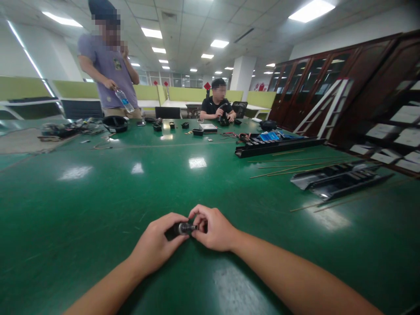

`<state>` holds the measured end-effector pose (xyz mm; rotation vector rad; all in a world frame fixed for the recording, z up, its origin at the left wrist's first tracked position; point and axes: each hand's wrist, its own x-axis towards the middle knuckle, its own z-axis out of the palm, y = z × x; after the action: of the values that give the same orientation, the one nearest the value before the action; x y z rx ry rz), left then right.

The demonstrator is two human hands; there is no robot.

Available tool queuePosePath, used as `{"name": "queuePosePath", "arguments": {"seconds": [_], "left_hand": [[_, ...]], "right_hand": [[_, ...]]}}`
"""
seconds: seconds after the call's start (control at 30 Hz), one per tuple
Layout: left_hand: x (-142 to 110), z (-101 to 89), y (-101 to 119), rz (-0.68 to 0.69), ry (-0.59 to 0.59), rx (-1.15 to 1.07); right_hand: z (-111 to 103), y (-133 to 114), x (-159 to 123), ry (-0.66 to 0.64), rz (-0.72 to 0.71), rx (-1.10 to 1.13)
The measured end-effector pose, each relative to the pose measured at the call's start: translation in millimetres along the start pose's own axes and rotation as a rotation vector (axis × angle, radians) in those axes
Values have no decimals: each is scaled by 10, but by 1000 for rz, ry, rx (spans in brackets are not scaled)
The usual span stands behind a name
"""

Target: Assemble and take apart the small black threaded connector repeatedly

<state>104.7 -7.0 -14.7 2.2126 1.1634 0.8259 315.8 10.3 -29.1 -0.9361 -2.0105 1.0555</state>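
In the head view, a small dark cylindrical part with a stepped metal shaft (pixel 185 228) lies sideways between my hands, low over the table. My left hand (pixel 156 239) is closed round its dark body, thumb below and index finger above. The fingers of my right hand (pixel 215 230) are pinched at the narrow tip of the shaft. That tip is partly hidden by the right fingertips, so its exact kind is unclear.
Around my hands stretches a glossy green table (pixel 108 210). To the right lie black metal channels (pixel 348 180) and thin rods (pixel 278 171). Small black trays (pixel 197 131) stand farther back. One person (pixel 114 74) stands holding a water bottle (pixel 124 101); another person (pixel 215 105) sits opposite.
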Motion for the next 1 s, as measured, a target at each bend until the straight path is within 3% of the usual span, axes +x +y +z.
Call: {"name": "queuePosePath", "arguments": {"seconds": [0.43, 1.0], "left_hand": [[-10, 12, -39, -75, -3, -170], [0, -6, 2, -113, 0, -171]], "right_hand": [[21, 43, -12, -17, -28, -44], [20, 54, -6, 12, -32, -44]]}}
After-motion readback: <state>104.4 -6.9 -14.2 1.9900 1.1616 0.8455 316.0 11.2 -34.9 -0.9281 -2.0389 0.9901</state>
